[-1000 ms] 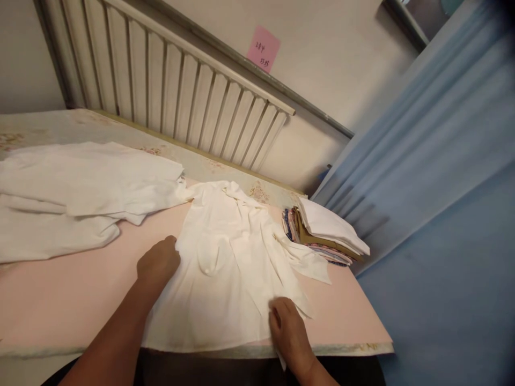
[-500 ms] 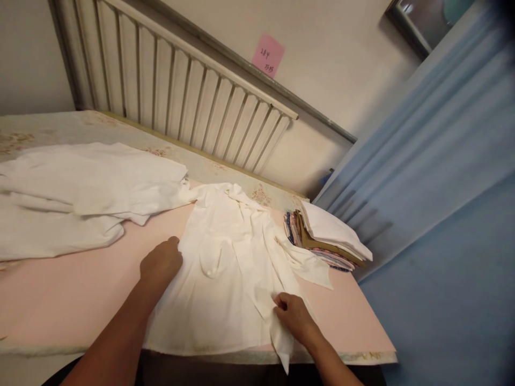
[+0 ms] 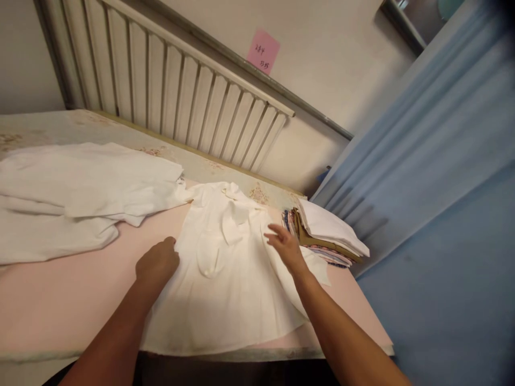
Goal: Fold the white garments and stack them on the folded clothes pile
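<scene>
A white shirt [image 3: 229, 305] lies spread on the pink-covered table, its collar end away from me and its flared hem near the front edge. My left hand [image 3: 159, 261] is closed at the shirt's left side edge, pinching the cloth there. Over the right upper part of the shirt, my right hand [image 3: 285, 246] has its fingers apart and nothing in them. A white cloth strip [image 3: 231, 222] lies folded on the shirt's chest. Below it, a loop of the same cloth [image 3: 209, 262] curves across the front. The right sleeve is partly hidden behind my right forearm.
More white clothes [image 3: 100, 182] lie heaped at the left. Folded clothes [image 3: 332, 228] are stacked at the right, beside a blue curtain [image 3: 434, 177]. Behind the table stand a radiator [image 3: 193, 96] and a wall with a pink note [image 3: 263, 52]. The pink table cover [image 3: 80, 300] shows at front left.
My right hand has let go of the cloth strip near the hem and moved up and away from me, opening. The strip now lies on the chest. My left hand has stayed at the shirt's edge.
</scene>
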A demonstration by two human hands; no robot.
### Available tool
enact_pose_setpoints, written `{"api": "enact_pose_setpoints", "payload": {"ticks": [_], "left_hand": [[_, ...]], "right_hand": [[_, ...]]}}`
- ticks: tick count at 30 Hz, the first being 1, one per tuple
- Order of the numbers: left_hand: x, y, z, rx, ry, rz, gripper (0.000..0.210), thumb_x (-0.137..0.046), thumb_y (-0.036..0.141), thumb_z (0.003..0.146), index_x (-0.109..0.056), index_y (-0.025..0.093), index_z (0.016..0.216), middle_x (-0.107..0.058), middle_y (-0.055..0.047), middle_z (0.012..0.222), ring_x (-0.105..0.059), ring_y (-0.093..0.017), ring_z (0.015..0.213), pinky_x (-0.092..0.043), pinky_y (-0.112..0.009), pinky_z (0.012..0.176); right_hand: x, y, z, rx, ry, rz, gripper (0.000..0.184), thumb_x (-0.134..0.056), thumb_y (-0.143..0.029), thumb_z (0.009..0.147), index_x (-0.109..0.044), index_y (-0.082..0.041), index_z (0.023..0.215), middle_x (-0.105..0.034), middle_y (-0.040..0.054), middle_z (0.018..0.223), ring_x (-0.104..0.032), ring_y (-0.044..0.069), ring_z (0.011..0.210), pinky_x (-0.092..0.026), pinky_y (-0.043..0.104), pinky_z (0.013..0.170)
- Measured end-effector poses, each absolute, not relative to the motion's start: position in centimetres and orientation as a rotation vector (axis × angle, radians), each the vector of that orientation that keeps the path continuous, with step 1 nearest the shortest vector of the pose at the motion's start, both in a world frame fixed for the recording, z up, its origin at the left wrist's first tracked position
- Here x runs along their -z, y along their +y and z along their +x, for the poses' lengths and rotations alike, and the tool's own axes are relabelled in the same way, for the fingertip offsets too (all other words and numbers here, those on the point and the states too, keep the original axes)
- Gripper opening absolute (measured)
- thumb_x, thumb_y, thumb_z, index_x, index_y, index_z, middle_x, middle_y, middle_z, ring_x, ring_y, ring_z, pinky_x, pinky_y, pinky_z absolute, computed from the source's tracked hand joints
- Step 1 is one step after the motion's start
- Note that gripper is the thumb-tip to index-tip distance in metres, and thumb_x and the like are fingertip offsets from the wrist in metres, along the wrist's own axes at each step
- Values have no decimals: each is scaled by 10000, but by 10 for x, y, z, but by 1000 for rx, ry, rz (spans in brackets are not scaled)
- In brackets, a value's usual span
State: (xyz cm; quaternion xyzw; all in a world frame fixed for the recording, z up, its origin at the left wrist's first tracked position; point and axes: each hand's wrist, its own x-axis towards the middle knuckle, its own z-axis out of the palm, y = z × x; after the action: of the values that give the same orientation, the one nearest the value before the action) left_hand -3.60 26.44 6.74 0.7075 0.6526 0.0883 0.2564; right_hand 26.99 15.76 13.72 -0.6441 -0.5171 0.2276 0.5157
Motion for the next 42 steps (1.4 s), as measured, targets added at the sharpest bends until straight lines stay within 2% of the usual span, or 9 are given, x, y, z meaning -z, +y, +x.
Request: {"api": "enact_pose_setpoints", "payload": {"ticks": [3, 7, 11, 15, 18, 24, 30, 36, 42], "left_hand": [[-68, 264, -36, -234, 1765, 1912, 336, -391, 233, 797, -553, 214, 1091, -656, -134, 1076, -621, -294, 946, -460, -372, 662], [-66, 264, -36, -261, 1774, 1932, 342, -389, 244, 801, -560, 211, 1095, -660, -135, 1062, -619, -297, 939, -459, -375, 656], [-64, 265, -35, -256, 1790, 1919, 370, -408, 252, 783, -573, 208, 1111, -669, -140, 1047, -627, -298, 904, -461, -375, 636], [-63, 266, -36, -255, 1784, 1924, 404, -420, 261, 775, -562, 201, 1148, -668, -147, 1053, -630, -302, 902, -461, -374, 627], [-62, 267, -37, -249, 1777, 1910, 387, -410, 266, 783, -558, 209, 1136, -665, -140, 1055, -627, -305, 912, -459, -376, 621], [-63, 267, -37, -274, 1770, 1896, 382, -423, 266, 767, -569, 208, 1115, -670, -139, 1043, -628, -306, 913, -465, -388, 633], [-63, 267, -38, -277, 1766, 1881, 389, -419, 263, 774, -558, 214, 1134, -665, -137, 1074, -629, -305, 938, -465, -379, 640], [-66, 267, -38, -255, 1752, 1873, 397, -417, 247, 769, -554, 210, 1140, -661, -141, 1087, -628, -307, 949, -470, -381, 654], [-65, 268, -38, -260, 1760, 1890, 416, -420, 260, 769, -551, 203, 1159, -658, -154, 1086, -622, -315, 939, -470, -393, 648]], "right_hand": [[-102, 125, 275, -543, -1382, -1833, 229, -588, -264, 745, -664, -175, 942, -686, 27, 828, -646, 178, 798, -509, 321, 773], [-64, 78, 270, -456, -1452, -1939, 121, -524, -184, 737, -636, -187, 780, -620, -12, 699, -579, 148, 670, -469, 264, 660], [-54, 41, 248, -471, -1608, -1902, 118, -574, -164, 755, -634, -201, 849, -608, -12, 756, -557, 139, 674, -461, 247, 654], [-64, 15, 223, -495, -1863, -1770, 247, -643, -195, 795, -618, -237, 1037, -619, 23, 988, -582, 171, 891, -473, 285, 816], [-70, 3, 210, -434, -2033, -1700, 315, -696, -233, 784, -600, -242, 1084, -604, 44, 1047, -558, 204, 998, -463, 318, 878], [-66, 8, 232, -264, -1933, -1743, 145, -572, -294, 885, -618, -236, 1010, -643, 45, 958, -598, 191, 899, -499, 301, 801], [-50, 20, 321, 198, -1337, -2212, 231, -459, -269, 859, -633, -159, 965, -665, 93, 865, -618, 216, 780, -488, 344, 753], [-38, 4, 344, 97, -1352, -2424, 217, -507, -302, 832, -647, -183, 947, -678, 89, 897, -635, 241, 847, -460, 325, 735], [-36, -2, 347, -61, -1249, -2488, 193, -453, -246, 847, -643, -216, 866, -693, 44, 801, -646, 216, 763, -417, 287, 670]]}}
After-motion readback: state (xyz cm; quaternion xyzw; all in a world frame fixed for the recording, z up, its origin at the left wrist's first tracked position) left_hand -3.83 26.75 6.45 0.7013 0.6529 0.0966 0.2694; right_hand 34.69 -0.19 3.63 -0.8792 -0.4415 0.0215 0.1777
